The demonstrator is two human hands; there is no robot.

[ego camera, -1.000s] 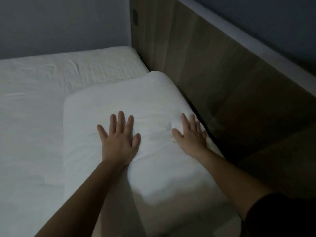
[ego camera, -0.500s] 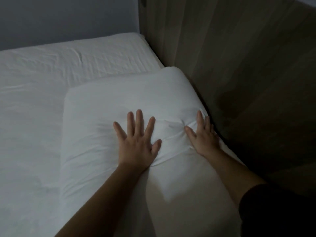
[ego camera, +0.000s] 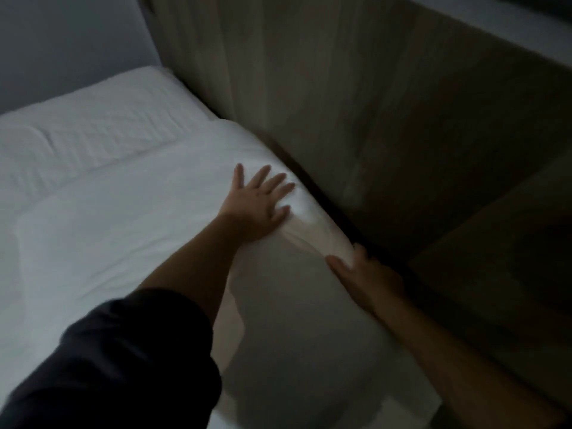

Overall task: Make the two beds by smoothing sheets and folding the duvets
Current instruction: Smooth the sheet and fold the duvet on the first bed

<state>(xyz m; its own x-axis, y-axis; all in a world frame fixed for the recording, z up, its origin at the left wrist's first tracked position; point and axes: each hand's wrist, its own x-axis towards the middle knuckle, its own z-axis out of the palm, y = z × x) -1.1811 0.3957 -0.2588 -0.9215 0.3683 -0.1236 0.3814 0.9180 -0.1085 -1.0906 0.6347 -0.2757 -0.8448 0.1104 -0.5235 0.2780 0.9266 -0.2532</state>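
Observation:
A white pillow (ego camera: pixel 148 230) lies on the white sheet (ego camera: pixel 93 128) of a bed, its long side against the wooden headboard. My left hand (ego camera: pixel 260 202) is flat on the pillow's far right part, fingers spread. My right hand (ego camera: pixel 365 277) grips the pillow's edge next to the headboard; the thumb lies on top and the fingers are hidden in the gap behind. The picture is dim and somewhat blurred.
The wooden headboard (ego camera: pixel 356 103) rises along the right side. A grey wall (ego camera: pixel 62 41) closes the far end of the bed. A dark narrow gap (ego camera: pixel 334 209) runs between pillow and headboard. More sheet stretches to the left.
My left hand has slid forward and right across the pillow toward the headboard. My right hand has dropped from the pillow's top to its edge at the headboard and curled around it.

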